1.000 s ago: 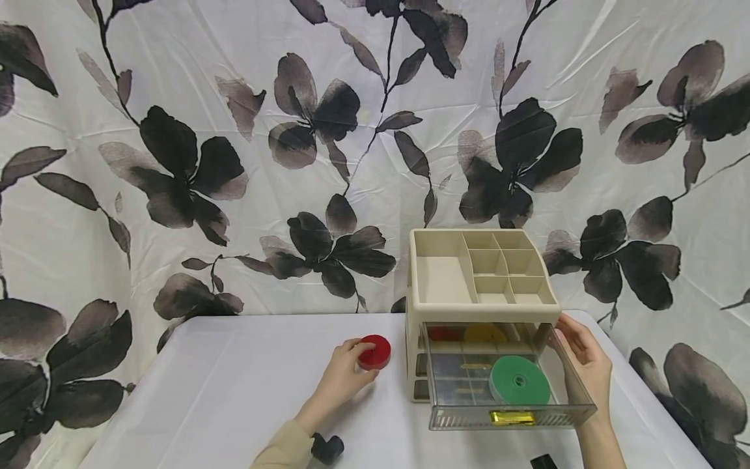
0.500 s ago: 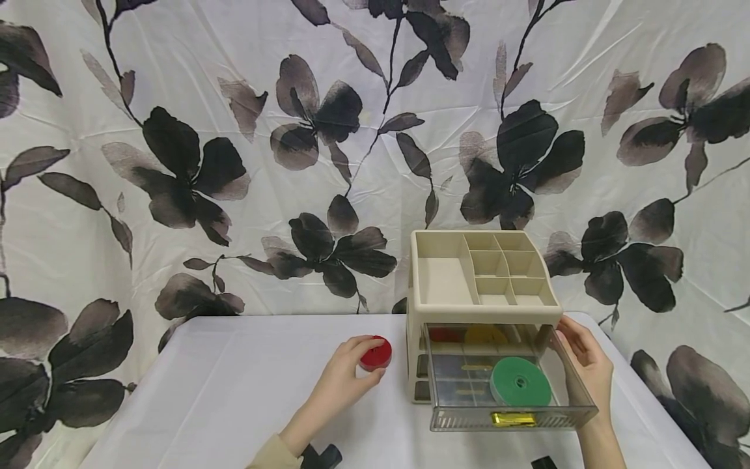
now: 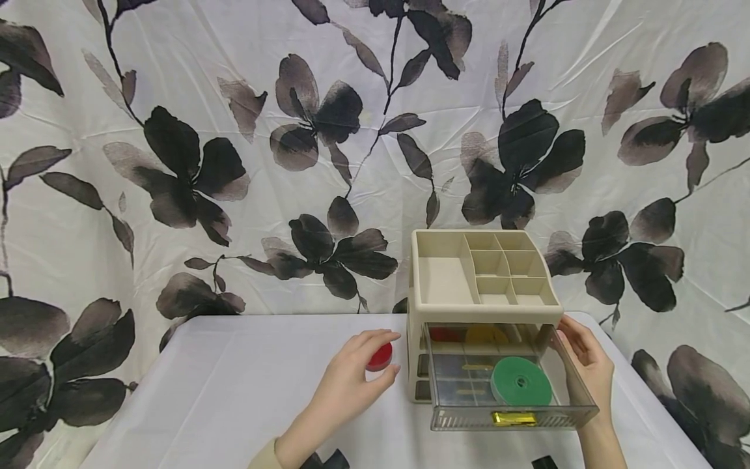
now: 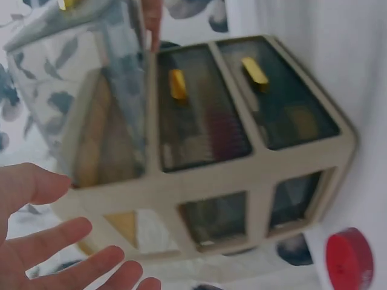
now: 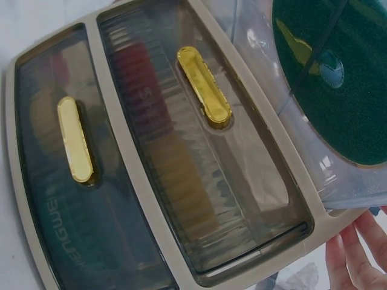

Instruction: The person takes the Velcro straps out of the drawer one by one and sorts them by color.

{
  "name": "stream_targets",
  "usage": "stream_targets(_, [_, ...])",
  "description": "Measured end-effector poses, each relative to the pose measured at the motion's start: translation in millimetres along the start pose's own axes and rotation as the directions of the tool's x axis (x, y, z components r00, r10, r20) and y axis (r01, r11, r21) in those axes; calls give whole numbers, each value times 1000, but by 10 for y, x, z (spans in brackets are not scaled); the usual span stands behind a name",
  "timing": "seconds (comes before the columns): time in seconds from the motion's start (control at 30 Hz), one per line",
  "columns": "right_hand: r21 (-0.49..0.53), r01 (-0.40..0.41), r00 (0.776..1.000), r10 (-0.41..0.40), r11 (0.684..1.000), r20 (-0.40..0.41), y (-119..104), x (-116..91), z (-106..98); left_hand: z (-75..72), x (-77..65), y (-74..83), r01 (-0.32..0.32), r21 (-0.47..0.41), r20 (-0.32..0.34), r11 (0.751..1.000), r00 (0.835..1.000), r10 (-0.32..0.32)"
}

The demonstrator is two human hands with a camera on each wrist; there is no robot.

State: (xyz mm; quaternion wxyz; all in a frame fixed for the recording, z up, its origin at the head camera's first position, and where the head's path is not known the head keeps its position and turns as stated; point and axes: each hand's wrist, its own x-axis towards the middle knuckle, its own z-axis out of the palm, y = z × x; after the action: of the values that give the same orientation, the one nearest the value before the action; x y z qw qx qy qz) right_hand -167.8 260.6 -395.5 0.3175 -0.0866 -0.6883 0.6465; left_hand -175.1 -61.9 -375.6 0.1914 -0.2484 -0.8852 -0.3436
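A thick red disc (image 3: pixel 381 358) lies on the white tabletop, left of a cream drawer organizer (image 3: pixel 483 312). Over it hovers my left hand (image 3: pixel 351 374), thumb and fingers spread; in the left wrist view the red disc (image 4: pixel 349 260) sits apart from the fingertips. The organizer's top clear drawer (image 3: pixel 465 419) is pulled out, with a flat green disc (image 3: pixel 521 382) inside. My right hand (image 3: pixel 592 365) rests at the organizer's right side beside that drawer. Its fingers (image 5: pixel 357 241) lie against the cream frame in the right wrist view, partly cut off.
The organizer's open top compartments (image 3: pixel 442 277) hold nothing visible. Two closed lower drawers with gold handles (image 5: pixel 205 87) show blurred red, yellow and green things inside. A floral cloth (image 3: pixel 234 98) hangs behind the white table (image 3: pixel 234 391). Black wrist devices (image 3: pixel 545 462) show at the bottom.
My left hand has let go of the red disc: its thumb and fingers have spread apart, and it has shifted slightly right. The right hand and the pulled-out drawer stay put.
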Motion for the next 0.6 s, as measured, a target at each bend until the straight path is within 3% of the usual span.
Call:
stream_targets(0.13, [5, -1, 1000, 1, 1000, 0, -3, -3, 0, -74, 25, 137, -39, 5, 1, 999, 999, 39])
stream_targets(0.3, [-6, 1, 1000, -1, 1000, 2, -9, -8, -1, -148, 80, 278, -132, 31, -9, 991, 991, 132])
stream_targets(0.6, [11, -7, 1000, 8, 1000, -5, -16, -6, 5, -245, 275, 529, -233, 28, 44, 972, 972, 232])
